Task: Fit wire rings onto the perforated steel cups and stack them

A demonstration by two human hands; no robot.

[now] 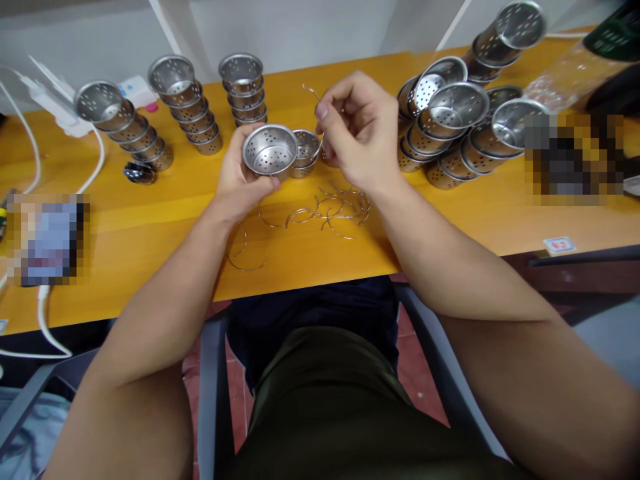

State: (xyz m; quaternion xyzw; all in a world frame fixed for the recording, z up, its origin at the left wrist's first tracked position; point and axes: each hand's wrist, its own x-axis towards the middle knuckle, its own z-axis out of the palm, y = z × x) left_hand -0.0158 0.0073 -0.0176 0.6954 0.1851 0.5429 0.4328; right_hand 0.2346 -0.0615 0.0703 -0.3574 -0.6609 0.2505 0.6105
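Observation:
My left hand [245, 170] is closed around a perforated metal cup [270, 150], its open mouth turned up toward me. To the right of it, my right hand [357, 127] pinches a thin curved wire [311, 90] between thumb and fingertips, raised above the table. Just behind the held cup stand a couple of nested perforated cups [304, 150], partly hidden by it. Below both hands lies a loose heap of bent wires [330, 212], with a few single ones nearer the table's front edge.
Stacks of perforated cups [185, 100] stand at the back left, and more stacks [453, 110] crowd the right. A small black object [140, 173], a phone [53, 240] with a white cable, and a power strip [60, 107] lie left. A clear bottle [565, 77] is far right.

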